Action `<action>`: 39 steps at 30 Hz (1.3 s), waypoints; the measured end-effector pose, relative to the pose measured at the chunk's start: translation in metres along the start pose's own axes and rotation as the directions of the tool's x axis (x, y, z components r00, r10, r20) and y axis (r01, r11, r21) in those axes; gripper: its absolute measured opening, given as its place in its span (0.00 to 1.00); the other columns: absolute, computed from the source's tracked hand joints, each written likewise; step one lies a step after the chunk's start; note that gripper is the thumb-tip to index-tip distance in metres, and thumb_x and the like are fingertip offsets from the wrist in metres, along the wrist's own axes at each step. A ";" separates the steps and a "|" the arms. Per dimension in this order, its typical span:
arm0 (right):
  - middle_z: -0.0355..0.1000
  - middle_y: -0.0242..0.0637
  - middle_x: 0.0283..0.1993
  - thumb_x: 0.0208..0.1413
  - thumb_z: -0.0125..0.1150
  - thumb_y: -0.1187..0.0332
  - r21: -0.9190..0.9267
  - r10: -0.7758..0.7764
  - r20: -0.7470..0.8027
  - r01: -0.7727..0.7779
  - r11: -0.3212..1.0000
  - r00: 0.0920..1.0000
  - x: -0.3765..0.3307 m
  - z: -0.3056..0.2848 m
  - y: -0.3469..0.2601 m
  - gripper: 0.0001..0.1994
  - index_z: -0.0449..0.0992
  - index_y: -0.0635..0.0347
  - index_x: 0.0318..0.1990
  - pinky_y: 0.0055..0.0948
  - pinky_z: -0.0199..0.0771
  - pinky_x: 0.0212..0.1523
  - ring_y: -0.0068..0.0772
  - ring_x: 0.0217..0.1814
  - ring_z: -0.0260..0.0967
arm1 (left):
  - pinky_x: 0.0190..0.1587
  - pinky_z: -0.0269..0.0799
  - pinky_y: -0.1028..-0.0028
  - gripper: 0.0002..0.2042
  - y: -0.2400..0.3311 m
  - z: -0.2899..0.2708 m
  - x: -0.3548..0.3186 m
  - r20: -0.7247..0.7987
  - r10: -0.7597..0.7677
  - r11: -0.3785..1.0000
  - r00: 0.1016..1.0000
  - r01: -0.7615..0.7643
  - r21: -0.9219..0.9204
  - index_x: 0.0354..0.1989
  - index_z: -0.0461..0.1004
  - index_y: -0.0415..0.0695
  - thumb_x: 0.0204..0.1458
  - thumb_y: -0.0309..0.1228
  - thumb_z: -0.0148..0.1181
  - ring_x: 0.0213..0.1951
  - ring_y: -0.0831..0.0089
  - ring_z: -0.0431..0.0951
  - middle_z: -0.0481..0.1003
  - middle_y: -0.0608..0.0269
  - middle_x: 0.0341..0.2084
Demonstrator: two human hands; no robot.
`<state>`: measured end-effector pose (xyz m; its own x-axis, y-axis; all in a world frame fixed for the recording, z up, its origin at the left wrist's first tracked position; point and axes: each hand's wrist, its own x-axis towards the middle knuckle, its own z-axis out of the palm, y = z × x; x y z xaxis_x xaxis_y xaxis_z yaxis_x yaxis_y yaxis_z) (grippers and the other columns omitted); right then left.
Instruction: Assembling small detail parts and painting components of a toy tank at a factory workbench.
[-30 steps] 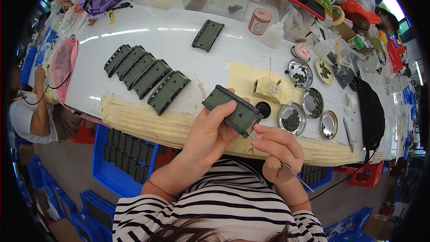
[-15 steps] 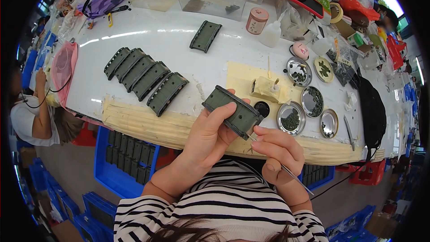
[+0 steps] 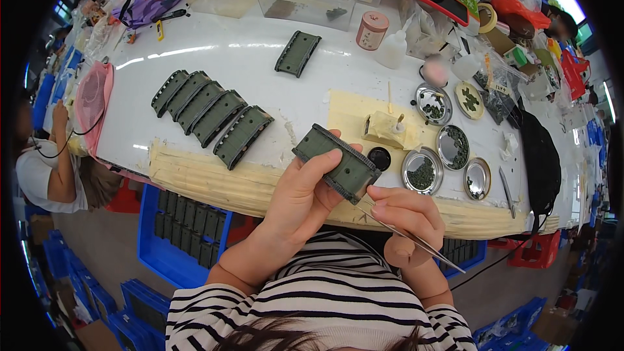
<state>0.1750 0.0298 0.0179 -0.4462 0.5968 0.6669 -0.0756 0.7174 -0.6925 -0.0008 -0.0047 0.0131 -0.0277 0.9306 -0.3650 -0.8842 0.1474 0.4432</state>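
Observation:
My left hand grips a dark green plastic model part, long and boxy with ridged sides, its thumb on the flat face. Metal tweezers are in my right hand, pinched between the fingers. Their tips lie by the part's lower right end; whether they touch it or hold a tiny piece, I cannot tell. Just beyond the part stand a small dark pot and a tape-wrapped block with a small white bottle set in it.
Several matching green parts form a row on the left, and another lies farther back. Metal dishes of small green pieces stand at right, near a second metal tool. A blue crate of parts sits below the table; a person is at far left.
The tweezers' back end has swung right and slightly up, and my right hand has shifted a little with it. My left hand and the green part have barely moved.

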 end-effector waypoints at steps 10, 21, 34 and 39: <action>0.70 0.43 0.35 0.66 0.31 0.44 0.133 0.089 -0.285 -0.052 0.990 0.955 -0.007 -0.008 0.009 0.31 0.73 0.65 0.36 0.30 0.75 0.37 0.39 0.36 0.76 | 0.52 0.78 0.68 0.25 0.013 -0.007 0.003 0.145 0.084 0.966 0.986 -0.044 -0.256 0.66 0.54 0.41 0.64 0.40 0.46 0.54 0.61 0.73 0.63 0.42 0.58; 0.66 0.43 0.32 0.66 0.34 0.43 0.101 0.114 -0.213 -0.094 0.990 0.970 -0.006 -0.004 0.004 0.32 0.72 0.67 0.33 0.32 0.78 0.34 0.40 0.34 0.73 | 0.45 0.81 0.83 0.29 0.007 -0.006 0.014 0.237 -0.169 0.815 0.957 0.271 -0.512 0.49 0.64 0.34 0.55 0.51 0.56 0.44 0.71 0.79 0.71 0.51 0.43; 0.72 0.45 0.35 0.66 0.39 0.46 0.146 0.111 -0.220 -0.080 0.986 0.969 -0.006 -0.001 0.004 0.28 0.75 0.66 0.35 0.28 0.74 0.36 0.37 0.36 0.76 | 0.46 0.82 0.80 0.30 0.003 -0.004 0.015 0.198 -0.159 0.834 0.967 0.239 -0.497 0.49 0.64 0.30 0.56 0.51 0.56 0.44 0.68 0.78 0.66 0.51 0.47; 0.72 0.45 0.35 0.67 0.39 0.48 0.129 0.083 -0.207 -0.057 0.990 0.975 -0.005 -0.003 0.005 0.28 0.75 0.66 0.35 0.29 0.74 0.39 0.36 0.38 0.75 | 0.47 0.81 0.77 0.28 0.001 -0.012 0.014 0.209 -0.138 0.861 0.968 0.221 -0.458 0.57 0.62 0.38 0.59 0.50 0.52 0.47 0.65 0.77 0.66 0.49 0.51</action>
<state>0.1796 0.0313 0.0117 -0.2571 0.7154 0.6497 -0.1649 0.6300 -0.7589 -0.0075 0.0042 -0.0010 0.1924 0.9507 -0.2432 -0.9809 0.1794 -0.0748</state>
